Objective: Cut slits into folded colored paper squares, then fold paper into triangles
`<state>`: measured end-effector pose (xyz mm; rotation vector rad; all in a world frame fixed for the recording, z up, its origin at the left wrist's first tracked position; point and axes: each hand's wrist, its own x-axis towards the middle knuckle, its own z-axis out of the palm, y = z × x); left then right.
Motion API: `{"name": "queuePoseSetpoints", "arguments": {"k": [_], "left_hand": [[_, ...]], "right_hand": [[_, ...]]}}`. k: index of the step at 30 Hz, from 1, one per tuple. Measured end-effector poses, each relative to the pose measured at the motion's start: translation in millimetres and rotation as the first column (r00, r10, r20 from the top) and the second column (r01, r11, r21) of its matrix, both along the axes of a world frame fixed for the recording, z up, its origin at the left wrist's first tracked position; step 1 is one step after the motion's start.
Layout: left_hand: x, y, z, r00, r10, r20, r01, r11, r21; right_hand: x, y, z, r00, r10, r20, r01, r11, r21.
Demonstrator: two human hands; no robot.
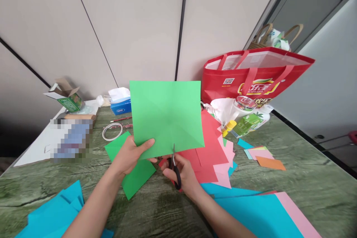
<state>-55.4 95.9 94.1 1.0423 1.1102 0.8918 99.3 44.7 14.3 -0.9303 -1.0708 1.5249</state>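
A green sheet of paper [167,115] stands upright before me, faint crease lines crossing its face. My left hand [132,154] pinches its lower left corner, thumb on the near side. Black-handled scissors [176,174] sit in my right hand [182,174], fingers through the loops. Their blades meet the sheet's bottom edge, right of its middle; part of the blades is hidden. Below my left hand another piece of green paper [138,178] lies on the table. Red paper [212,152] with notched edges lies behind my right hand, over pink paper [227,178].
Blue paper [55,212] lies at front left, and a larger blue sheet [256,215] at front right. A tape roll [112,132] and a blue tissue box [121,106] are at left. A yellow glue stick [229,128], small paper scraps [270,162] and a red bag [223,85] stand or lie at right.
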Motion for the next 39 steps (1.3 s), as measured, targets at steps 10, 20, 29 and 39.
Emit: {"name": "queuePoseSetpoints", "arguments": {"k": [10,20,29,39], "left_hand": [[-1.9,-0.8,-1.7,1.0,0.009,0.001,-0.009,1.0,0.013],[-1.0,-0.1,-0.3,1.0,0.01,-0.014,-0.01,1.0,0.01],[-0.6,-1.5,3.0,1.0,0.01,0.0,-0.01,1.0,0.009],[0.4,-2.3,-3.5,0.998,-0.055,-0.017,0.055,0.998,0.017]], "right_hand": [[-0.5,-0.4,-4.5,1.0,-0.01,0.021,0.01,1.0,-0.003],[-1.5,-1.1,-5.9,0.999,0.003,0.043,-0.002,1.0,-0.027],[-1.6,-0.8,-10.6,0.999,-0.008,0.033,0.01,0.998,-0.056],[-2.3,0.0,-7.3,0.999,-0.042,0.002,0.042,0.999,0.0]]}}
